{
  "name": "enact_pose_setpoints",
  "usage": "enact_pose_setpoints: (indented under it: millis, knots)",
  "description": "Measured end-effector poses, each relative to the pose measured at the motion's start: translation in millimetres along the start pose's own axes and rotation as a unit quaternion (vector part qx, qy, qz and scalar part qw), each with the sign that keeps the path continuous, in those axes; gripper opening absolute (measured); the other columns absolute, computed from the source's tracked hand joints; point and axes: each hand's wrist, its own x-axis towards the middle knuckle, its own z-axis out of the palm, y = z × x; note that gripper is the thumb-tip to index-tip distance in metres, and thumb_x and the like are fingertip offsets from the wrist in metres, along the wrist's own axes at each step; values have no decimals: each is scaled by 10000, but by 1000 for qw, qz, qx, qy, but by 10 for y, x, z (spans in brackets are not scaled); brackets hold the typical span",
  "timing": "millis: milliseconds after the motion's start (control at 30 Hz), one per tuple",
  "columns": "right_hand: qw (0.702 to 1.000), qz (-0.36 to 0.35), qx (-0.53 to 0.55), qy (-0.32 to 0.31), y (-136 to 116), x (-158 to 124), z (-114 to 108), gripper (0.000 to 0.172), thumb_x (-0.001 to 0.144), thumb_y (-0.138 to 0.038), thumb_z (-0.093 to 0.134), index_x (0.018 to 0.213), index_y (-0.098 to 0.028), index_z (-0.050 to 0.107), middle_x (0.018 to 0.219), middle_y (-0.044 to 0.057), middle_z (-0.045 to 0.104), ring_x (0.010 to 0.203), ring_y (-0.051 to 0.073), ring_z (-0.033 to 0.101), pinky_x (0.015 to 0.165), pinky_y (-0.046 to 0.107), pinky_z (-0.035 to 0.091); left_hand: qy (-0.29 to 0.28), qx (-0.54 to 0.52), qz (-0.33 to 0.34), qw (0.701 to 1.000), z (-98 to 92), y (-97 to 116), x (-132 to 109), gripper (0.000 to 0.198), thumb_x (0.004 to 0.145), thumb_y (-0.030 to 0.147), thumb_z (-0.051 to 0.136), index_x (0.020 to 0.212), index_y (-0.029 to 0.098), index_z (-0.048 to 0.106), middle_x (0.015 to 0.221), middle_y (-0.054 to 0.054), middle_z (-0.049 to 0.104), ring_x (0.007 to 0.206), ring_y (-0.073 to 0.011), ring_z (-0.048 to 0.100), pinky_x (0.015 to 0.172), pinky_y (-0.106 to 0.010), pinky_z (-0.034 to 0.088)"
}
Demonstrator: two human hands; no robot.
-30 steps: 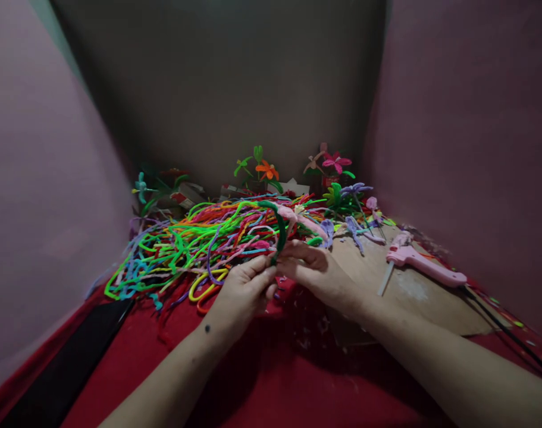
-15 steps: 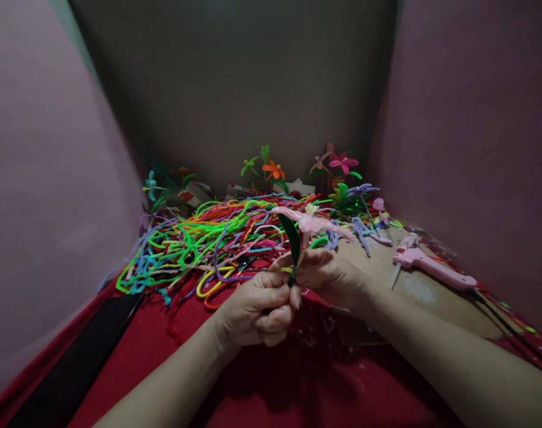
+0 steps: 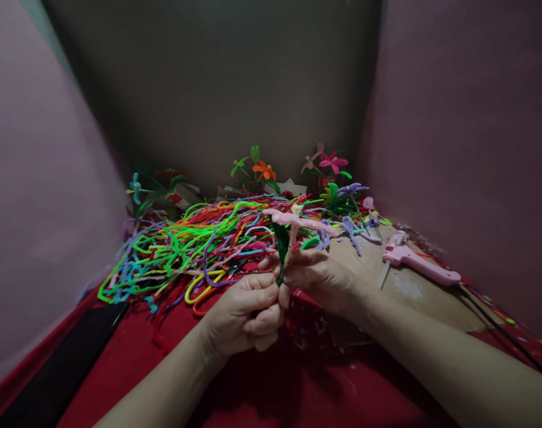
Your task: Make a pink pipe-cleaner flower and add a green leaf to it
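A pink pipe-cleaner flower (image 3: 313,224) with a pale yellow centre stands upright above my fingers, its petals seen nearly edge-on. Beside its stem rises a dark green pipe-cleaner leaf (image 3: 281,242), curved at the top. My left hand (image 3: 253,312) pinches the bottom of the leaf between thumb and forefinger, the other fingers curled. My right hand (image 3: 326,279) is closed around the flower's stem from the right, its fingertips meeting those of the left. The lower stem is hidden behind the fingers, so I cannot see whether leaf and stem are joined.
A large heap of coloured pipe cleaners (image 3: 194,238) lies behind my hands, with yellow-handled scissors (image 3: 203,285) at its front. To the right, a pink glue gun (image 3: 420,261) rests on a tan board (image 3: 431,303). Finished flowers (image 3: 265,171) stand at the back. Red cloth (image 3: 159,380) covers the table.
The whole view has shifted slightly, so everything sits further left. The flower has tipped a little and shows its petals more edge-on. Both hands keep their hold.
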Motion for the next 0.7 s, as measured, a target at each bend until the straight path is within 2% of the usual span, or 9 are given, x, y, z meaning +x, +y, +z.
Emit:
enact_pose_setpoints:
  millis: [100, 200, 267, 400, 500, 600, 700]
  knots:
    - [1000, -15, -2, -12, 5, 26, -31, 158, 576, -141, 693, 725, -184, 725, 667, -10, 662, 612, 101, 568, 683, 235, 425, 25, 12, 26, 999, 41, 22, 16, 191, 867, 263, 462, 762, 146, 571, 383, 92, 299, 308, -26, 135, 323, -133, 302]
    - [1000, -21, -2, 2, 32, 49, -65, 145, 588, -132, 691, 724, -170, 724, 590, -12, 646, 538, 85, 539, 641, 227, 407, 54, 42, 39, 997, 71, 40, 30, 203, 871, 271, 456, 763, 141, 569, 398, 86, 330, 315, -22, 144, 328, -136, 259]
    - [1000, -23, 7, 11, 51, 58, -79, 146, 589, -125, 696, 726, -168, 724, 574, -20, 636, 516, 75, 520, 626, 226, 399, 85, 66, 39, 993, 89, 43, 38, 200, 866, 295, 468, 789, 143, 572, 430, 79, 367, 324, -17, 152, 333, -139, 213]
    - [999, -19, 15, 39, 77, 66, -92, 200, 584, -126, 709, 780, -162, 729, 647, -6, 660, 609, 95, 557, 685, 243, 414, 172, 137, 56, 974, 125, 21, 56, 186, 842, 330, 516, 779, 157, 543, 499, 65, 433, 352, -17, 222, 351, -148, 173]
    - [998, -25, 6, 55, 88, 66, -97, 202, 582, -141, 718, 782, -162, 728, 671, 7, 668, 660, 117, 572, 731, 270, 419, 216, 192, 76, 954, 124, -9, 69, 228, 833, 360, 521, 724, 161, 508, 511, 58, 456, 361, -27, 284, 360, -164, 202]
    - [998, -35, 7, 57, 89, 59, -84, 193, 586, -156, 719, 779, -170, 722, 671, 1, 662, 663, 121, 566, 734, 282, 419, 234, 245, 77, 938, 103, -12, 81, 276, 829, 392, 510, 683, 159, 505, 514, 52, 469, 374, -40, 324, 380, -180, 235]
    - [996, -51, 5, 78, 79, 56, -57, 160, 569, -164, 729, 728, -172, 711, 677, -2, 656, 646, 119, 550, 692, 274, 412, 263, 333, 101, 900, 113, 56, 99, 261, 816, 372, 522, 676, 153, 545, 567, 20, 526, 480, -84, 458, 487, -205, 361]
